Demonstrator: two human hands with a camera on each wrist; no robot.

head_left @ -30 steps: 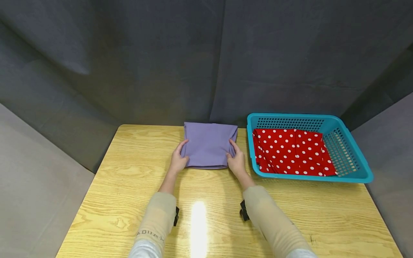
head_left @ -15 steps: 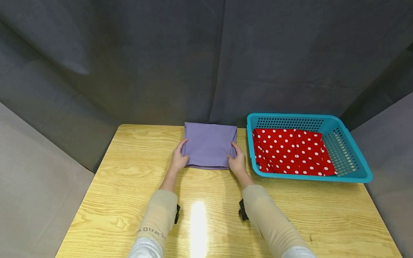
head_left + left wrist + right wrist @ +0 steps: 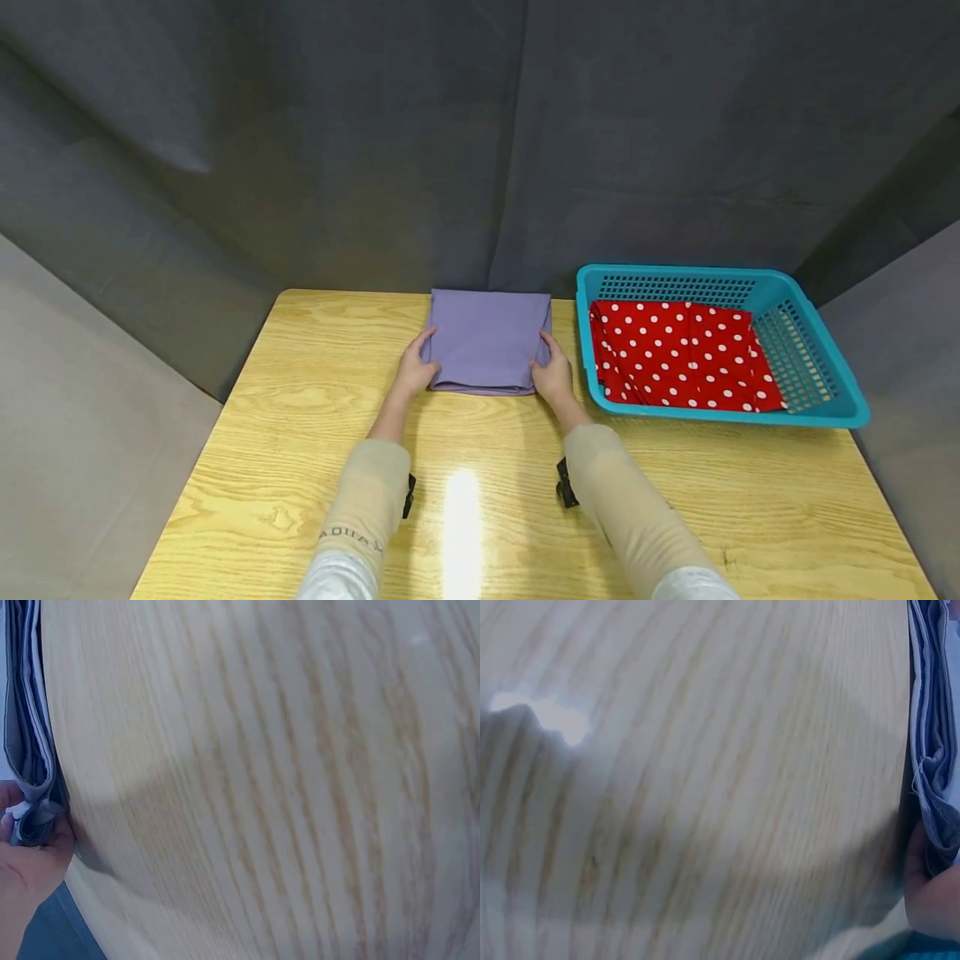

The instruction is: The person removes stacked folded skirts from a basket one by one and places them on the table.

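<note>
A purple cloth (image 3: pixel 487 337), folded into a flat rectangle of several layers, lies at the far edge of the table. My left hand (image 3: pixel 413 367) grips its left side near the front corner, thumb on top. In the left wrist view, the left hand (image 3: pixel 34 862) pinches the rolled end of the stacked layers (image 3: pixel 30 712). On the opposite side, my right hand (image 3: pixel 552 372) holds the right edge near the front corner, thumb over the top layer. The right wrist view catches part of this hand (image 3: pixel 934 900) curled under the cloth's corner (image 3: pixel 937 802).
Right of the cloth stands a blue plastic basket (image 3: pixel 731 415) holding a folded red cloth with white dots (image 3: pixel 678 354). The wooden table (image 3: pixel 285 467) backs onto a dark grey curtain (image 3: pixel 375 167). Glare (image 3: pixel 462 533) shines on the tabletop between the forearms.
The purple cloth's far edge has come slightly nearer and lies straighter. My right hand has shifted a little to the right, while both hands keep their hold on the sides.
</note>
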